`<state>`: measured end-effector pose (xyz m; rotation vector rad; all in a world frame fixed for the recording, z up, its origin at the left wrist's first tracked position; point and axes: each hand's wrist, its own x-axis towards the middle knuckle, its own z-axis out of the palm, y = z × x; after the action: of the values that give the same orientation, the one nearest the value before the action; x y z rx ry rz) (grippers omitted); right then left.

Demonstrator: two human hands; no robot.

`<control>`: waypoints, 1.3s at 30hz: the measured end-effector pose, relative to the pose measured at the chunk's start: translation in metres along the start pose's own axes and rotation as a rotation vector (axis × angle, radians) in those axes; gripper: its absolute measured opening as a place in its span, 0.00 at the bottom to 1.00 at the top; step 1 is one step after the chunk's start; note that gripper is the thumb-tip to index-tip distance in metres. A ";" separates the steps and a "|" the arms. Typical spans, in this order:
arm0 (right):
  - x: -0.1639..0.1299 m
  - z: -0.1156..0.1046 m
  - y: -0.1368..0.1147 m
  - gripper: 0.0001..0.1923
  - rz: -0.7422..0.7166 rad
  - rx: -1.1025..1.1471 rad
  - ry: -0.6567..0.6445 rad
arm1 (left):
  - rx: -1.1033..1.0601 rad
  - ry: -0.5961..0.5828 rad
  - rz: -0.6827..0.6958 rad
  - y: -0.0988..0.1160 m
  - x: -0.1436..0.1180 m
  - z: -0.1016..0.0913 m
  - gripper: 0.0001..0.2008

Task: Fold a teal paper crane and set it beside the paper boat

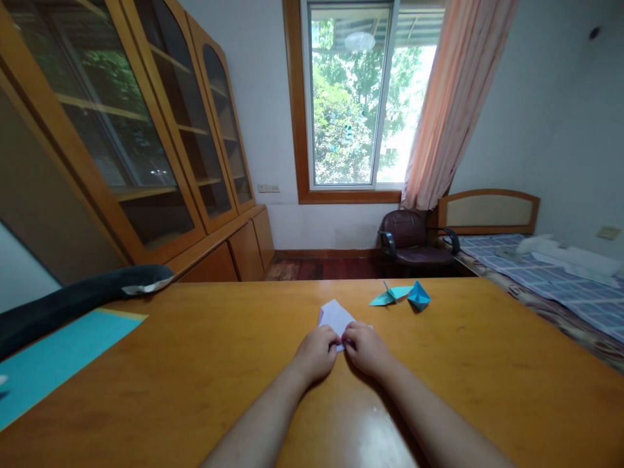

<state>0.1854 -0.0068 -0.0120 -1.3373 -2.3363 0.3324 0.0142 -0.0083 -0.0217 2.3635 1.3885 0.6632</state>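
**Two hands on one folded sheet**

Both your hands meet at the near edge of the white folded paper [336,316], mid-table. Your left hand [316,351] and right hand [366,348] have fingers curled, tips pinching the paper's near corner between them. The paper lies flat on the wooden table [195,364]. Two blue origami pieces [404,294] sit just beyond, to the right.

Both bare forearms reach toward twelve o'clock and converge; the left hand [316,353] and right hand [366,348] sit knuckles up, fingers curled, fingertips nearly touching.
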 end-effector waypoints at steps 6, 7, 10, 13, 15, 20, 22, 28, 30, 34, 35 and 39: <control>0.000 0.001 0.001 0.11 -0.007 0.020 0.019 | -0.018 -0.001 -0.007 0.000 -0.001 0.000 0.11; 0.000 0.001 0.001 0.11 -0.007 0.024 0.020 | -0.018 0.001 -0.007 0.001 -0.001 0.000 0.11; 0.000 0.001 0.002 0.11 -0.007 0.032 0.024 | -0.017 0.002 -0.006 0.001 -0.001 -0.001 0.11; 0.000 0.001 0.003 0.11 -0.005 0.034 0.024 | -0.019 -0.002 -0.007 0.001 -0.001 -0.001 0.11; 0.000 0.001 0.003 0.11 -0.003 0.039 0.023 | -0.020 -0.002 -0.009 0.001 -0.001 -0.001 0.11; 0.000 0.002 0.003 0.11 0.006 0.058 0.029 | -0.015 -0.006 -0.012 0.001 -0.001 -0.001 0.11; 0.000 0.002 0.003 0.11 0.008 0.058 0.029 | -0.014 -0.007 -0.009 0.000 0.000 -0.001 0.11; -0.001 0.001 0.002 0.11 0.011 0.056 0.019 | -0.015 -0.004 0.004 0.001 0.000 -0.001 0.12; -0.001 0.001 0.002 0.11 0.007 0.054 0.018 | -0.012 -0.008 0.003 0.001 0.000 -0.002 0.12; 0.000 0.001 0.002 0.11 0.011 0.055 0.020 | -0.012 -0.014 0.008 0.003 -0.001 -0.004 0.13; 0.000 0.001 0.002 0.11 0.012 0.060 0.021 | -0.013 -0.015 0.009 0.003 -0.001 -0.004 0.13; 0.001 0.002 0.003 0.11 0.021 0.084 0.026 | -0.016 -0.016 -0.002 0.004 0.000 -0.006 0.13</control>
<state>0.1862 -0.0048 -0.0142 -1.3185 -2.2625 0.4126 0.0142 -0.0106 -0.0148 2.3503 1.3736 0.6510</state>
